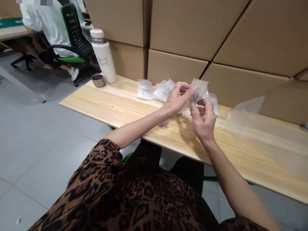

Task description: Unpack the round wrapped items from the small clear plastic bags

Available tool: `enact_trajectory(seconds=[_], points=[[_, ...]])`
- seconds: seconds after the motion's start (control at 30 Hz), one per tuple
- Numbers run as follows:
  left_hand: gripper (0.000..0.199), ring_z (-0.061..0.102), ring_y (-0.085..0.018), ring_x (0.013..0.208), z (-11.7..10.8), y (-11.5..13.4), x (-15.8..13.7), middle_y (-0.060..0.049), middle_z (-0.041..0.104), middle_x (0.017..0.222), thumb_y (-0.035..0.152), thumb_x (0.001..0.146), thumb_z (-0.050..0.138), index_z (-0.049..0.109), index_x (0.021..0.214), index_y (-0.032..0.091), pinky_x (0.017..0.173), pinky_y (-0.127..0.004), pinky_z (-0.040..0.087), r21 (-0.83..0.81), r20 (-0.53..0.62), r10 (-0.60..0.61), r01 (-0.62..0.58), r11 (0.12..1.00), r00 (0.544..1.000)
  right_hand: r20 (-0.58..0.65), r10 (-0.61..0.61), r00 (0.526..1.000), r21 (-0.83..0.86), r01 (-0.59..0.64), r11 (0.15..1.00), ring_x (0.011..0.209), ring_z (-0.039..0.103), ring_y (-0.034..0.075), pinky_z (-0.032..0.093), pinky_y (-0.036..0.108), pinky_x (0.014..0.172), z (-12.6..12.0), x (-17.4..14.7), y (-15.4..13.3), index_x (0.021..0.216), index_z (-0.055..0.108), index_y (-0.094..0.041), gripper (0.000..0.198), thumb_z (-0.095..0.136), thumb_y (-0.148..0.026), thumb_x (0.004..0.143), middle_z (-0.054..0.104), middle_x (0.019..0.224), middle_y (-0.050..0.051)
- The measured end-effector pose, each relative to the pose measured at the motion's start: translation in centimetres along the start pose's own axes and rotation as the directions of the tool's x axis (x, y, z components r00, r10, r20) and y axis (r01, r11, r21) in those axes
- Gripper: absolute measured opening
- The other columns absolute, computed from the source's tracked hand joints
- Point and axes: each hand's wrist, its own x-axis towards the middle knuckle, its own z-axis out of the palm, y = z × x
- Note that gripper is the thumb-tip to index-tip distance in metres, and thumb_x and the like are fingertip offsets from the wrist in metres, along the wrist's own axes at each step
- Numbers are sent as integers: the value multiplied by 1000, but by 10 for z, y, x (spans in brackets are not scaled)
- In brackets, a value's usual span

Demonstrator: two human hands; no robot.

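Both hands are raised over the wooden table, pinching one small clear plastic bag [200, 86] between them. My left hand [179, 99] grips its left side with thumb and fingers closed. Lower on the right, my right hand [204, 119] has its thumb and fingers closed on the bag's bottom part. What the bag contains is too unclear to make out. Behind my left hand lie more clear bags [163, 90], with another small bag [144, 89] to their left. A further bag [213, 103] shows partly behind my right hand. Small reddish pieces [163, 124] lie below my left forearm.
A white thermos bottle [104, 59] and a metal cup [98, 80] stand at the left end of the table [112, 103]. Stacked cardboard boxes [183, 24] wall off the back. A large translucent plastic sheet [270, 140] covers the right. A person [52, 24] sits at the far left.
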Motion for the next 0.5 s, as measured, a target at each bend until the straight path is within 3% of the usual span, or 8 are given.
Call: enact_trajectory(seconds=[0.17,0.33,0.4,0.5], points=[[28,65,-12,89,18,11,-4,2,64,99,37,99,79,55,107,25,85,-30,57,-179,2,-229,226,958,973,-45,-69,997,-147,62,987,79,71,22,61,43,78,-22,17,-8,107,67,-25,40,58,-64,101,74,96,7],[13,65,-12,81,16,8,-7,0,65,94,32,106,67,57,110,23,86,-31,61,-360,29,-426,407,839,904,-43,8,999,-180,-15,983,67,65,19,56,38,70,-34,34,-18,87,62,-25,14,64,-35,96,68,77,1],[22,71,-17,92,11,5,-7,-5,68,104,43,107,64,61,117,23,90,-36,64,-425,24,-507,468,775,862,-61,57,996,-187,-68,980,63,60,16,52,34,66,-36,43,-29,84,60,-24,8,64,-21,90,64,73,-1],[46,73,-27,121,1,2,-7,-15,68,133,58,106,60,58,136,24,98,-40,64,-498,-41,-580,486,718,814,-84,71,994,-258,-90,962,61,55,13,45,30,64,-40,65,-52,77,57,-22,18,62,-6,82,61,70,-3]])
